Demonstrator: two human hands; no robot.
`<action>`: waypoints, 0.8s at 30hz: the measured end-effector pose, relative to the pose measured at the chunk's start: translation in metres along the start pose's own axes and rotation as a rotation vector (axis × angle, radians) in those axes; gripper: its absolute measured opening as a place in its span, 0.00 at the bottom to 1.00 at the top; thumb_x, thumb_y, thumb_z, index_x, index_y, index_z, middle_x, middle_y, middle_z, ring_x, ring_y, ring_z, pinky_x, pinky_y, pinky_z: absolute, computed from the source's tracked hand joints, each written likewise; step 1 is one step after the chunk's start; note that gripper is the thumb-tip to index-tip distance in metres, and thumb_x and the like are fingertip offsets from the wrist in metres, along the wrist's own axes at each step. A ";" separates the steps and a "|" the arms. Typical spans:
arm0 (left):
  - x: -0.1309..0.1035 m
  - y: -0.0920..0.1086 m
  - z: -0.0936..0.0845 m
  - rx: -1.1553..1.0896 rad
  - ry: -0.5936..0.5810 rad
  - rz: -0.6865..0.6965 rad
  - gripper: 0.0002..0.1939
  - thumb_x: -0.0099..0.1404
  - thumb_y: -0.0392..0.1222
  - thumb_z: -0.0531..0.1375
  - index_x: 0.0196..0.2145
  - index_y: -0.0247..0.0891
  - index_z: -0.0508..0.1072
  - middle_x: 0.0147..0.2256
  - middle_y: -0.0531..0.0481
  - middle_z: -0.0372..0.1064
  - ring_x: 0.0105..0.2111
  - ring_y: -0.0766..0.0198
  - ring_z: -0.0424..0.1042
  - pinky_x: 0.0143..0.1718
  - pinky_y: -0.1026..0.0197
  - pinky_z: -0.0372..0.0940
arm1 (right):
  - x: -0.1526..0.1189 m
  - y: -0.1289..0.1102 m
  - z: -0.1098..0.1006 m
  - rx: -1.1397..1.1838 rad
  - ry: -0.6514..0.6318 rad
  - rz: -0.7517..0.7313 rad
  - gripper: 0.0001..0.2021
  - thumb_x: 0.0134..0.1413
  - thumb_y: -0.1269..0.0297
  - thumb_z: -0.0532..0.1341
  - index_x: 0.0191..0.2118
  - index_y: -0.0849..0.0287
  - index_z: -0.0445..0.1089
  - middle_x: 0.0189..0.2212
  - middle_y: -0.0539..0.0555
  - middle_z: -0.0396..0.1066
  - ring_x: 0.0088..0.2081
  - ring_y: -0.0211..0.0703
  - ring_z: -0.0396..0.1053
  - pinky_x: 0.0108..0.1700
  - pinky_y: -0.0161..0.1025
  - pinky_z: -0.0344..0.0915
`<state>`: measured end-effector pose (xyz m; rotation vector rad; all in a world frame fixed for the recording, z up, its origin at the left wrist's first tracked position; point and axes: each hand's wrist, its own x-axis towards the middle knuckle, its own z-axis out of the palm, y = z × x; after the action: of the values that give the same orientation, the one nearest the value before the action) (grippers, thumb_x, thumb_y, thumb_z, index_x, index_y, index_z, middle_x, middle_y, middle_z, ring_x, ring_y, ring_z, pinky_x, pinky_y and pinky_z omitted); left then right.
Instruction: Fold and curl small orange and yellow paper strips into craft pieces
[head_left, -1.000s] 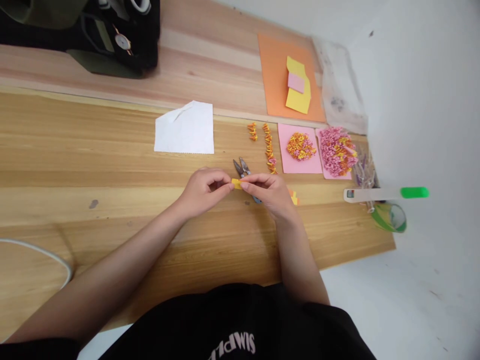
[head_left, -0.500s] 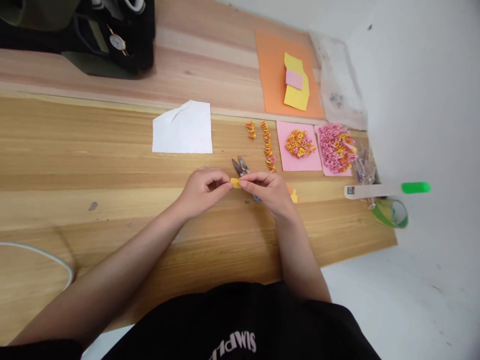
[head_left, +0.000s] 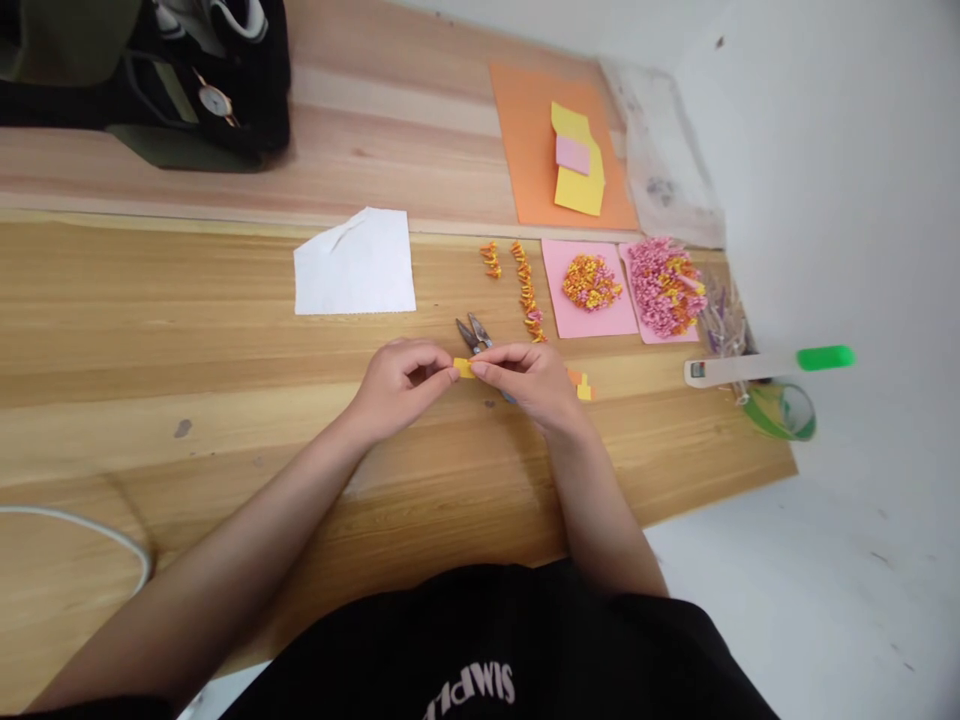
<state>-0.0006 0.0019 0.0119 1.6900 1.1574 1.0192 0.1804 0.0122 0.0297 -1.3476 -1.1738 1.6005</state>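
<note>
A small yellow paper piece (head_left: 463, 369) is stretched between my two hands above the wooden table. My left hand (head_left: 405, 385) pinches its left end between thumb and fingertips. At its right end, my right hand (head_left: 529, 380) pinches it the same way. Partly hidden behind the right hand lie scissors (head_left: 475, 332) with short dark blades spread apart. Just right of that hand are small orange and yellow paper scraps (head_left: 583, 385). Beyond the scissors run a column of tiny rolled orange paper pieces (head_left: 526, 285) and a shorter column (head_left: 491, 260).
Two pink sheets carry piles of rolled pieces, an orange-yellow pile (head_left: 591, 282) and a pink one (head_left: 664, 285). White paper (head_left: 356, 265) lies left, an orange sheet (head_left: 517, 150) with yellow paper behind. A green tape roll (head_left: 780, 412) sits right, a dark bag (head_left: 262, 100) back left.
The camera view has shifted slightly, so the table items appear a little further left. Both hands keep their pinch on the yellow paper piece, with little visible change.
</note>
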 end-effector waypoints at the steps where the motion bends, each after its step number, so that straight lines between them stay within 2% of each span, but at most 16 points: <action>1: 0.000 0.000 0.000 0.001 0.000 -0.002 0.11 0.59 0.41 0.59 0.21 0.36 0.70 0.20 0.54 0.65 0.21 0.69 0.61 0.26 0.64 0.56 | 0.000 0.000 0.000 0.004 0.005 0.003 0.10 0.31 0.58 0.76 0.24 0.54 0.79 0.25 0.49 0.77 0.29 0.36 0.69 0.33 0.36 0.64; 10: 0.000 -0.002 0.001 -0.010 -0.001 -0.031 0.11 0.60 0.42 0.59 0.22 0.37 0.69 0.20 0.54 0.65 0.22 0.69 0.61 0.26 0.64 0.56 | -0.002 -0.002 -0.003 -0.001 -0.064 0.044 0.13 0.30 0.58 0.76 0.28 0.54 0.79 0.24 0.47 0.75 0.27 0.34 0.65 0.29 0.34 0.62; 17: 0.000 0.000 0.000 -0.009 -0.004 -0.027 0.11 0.59 0.42 0.59 0.21 0.36 0.70 0.20 0.55 0.65 0.21 0.69 0.60 0.26 0.64 0.55 | -0.001 -0.001 -0.002 -0.006 -0.040 0.019 0.13 0.32 0.54 0.75 0.27 0.53 0.79 0.27 0.49 0.77 0.30 0.36 0.69 0.35 0.36 0.65; 24: 0.000 0.000 0.000 0.001 -0.005 -0.022 0.11 0.60 0.42 0.59 0.22 0.37 0.69 0.20 0.54 0.66 0.22 0.69 0.61 0.26 0.64 0.56 | 0.000 -0.001 -0.001 -0.019 -0.016 0.022 0.14 0.30 0.53 0.75 0.25 0.54 0.79 0.26 0.49 0.76 0.29 0.36 0.68 0.33 0.36 0.64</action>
<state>-0.0004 0.0021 0.0117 1.6762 1.1710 1.0003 0.1812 0.0123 0.0306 -1.3663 -1.1903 1.6226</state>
